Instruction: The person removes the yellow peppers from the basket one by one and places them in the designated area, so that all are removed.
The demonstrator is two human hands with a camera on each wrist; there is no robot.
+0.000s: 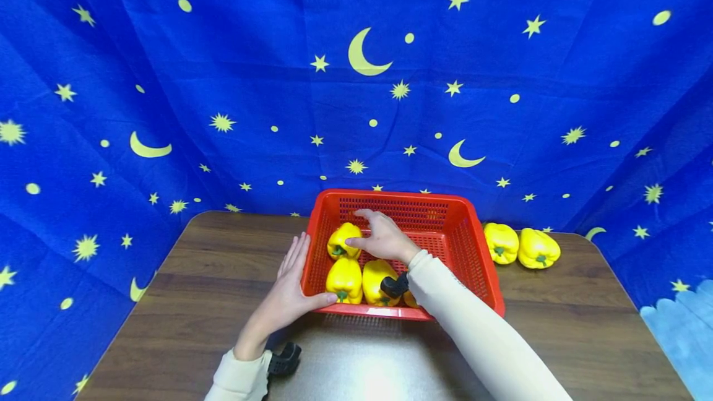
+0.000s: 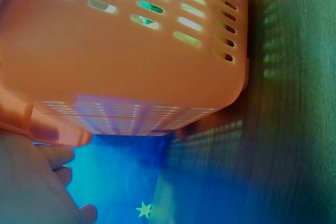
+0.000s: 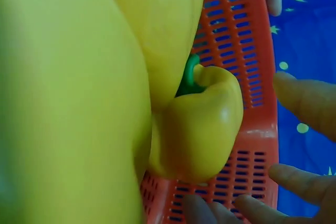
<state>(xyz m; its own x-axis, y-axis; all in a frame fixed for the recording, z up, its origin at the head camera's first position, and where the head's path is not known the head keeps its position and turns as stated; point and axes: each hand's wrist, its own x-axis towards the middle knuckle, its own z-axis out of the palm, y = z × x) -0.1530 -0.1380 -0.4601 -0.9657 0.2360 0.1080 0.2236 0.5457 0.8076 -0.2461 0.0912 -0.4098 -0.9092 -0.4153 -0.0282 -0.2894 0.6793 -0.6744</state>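
A red plastic basket (image 1: pixel 403 194) stands on the table with several yellow bell peppers in it. My left hand (image 1: pixel 284 299) rests at its front left corner, thumb on the front rim and straight fingers along the left side; the left wrist view shows the basket's outer wall (image 2: pixel 131 72) beside them. Inside, my right hand (image 1: pixel 384 240) hovers with spread fingers by the back left bell pepper (image 1: pixel 338 241), holding nothing. In the right wrist view, that bell pepper (image 3: pixel 199 135) sits apart from the fingertips. Two bell peppers (image 1: pixel 343 278) (image 1: pixel 372 277) lie in front; another is mostly hidden behind the right wrist.
Two more yellow bell peppers (image 1: pixel 503 245) (image 1: pixel 538 249) lie on the wooden table (image 1: pixel 562 314) right of the basket. A blue cloth (image 1: pixel 250 67) with stars and moons hangs behind and at both sides. Each wrist wears a black strap mount (image 1: pixel 285 359).
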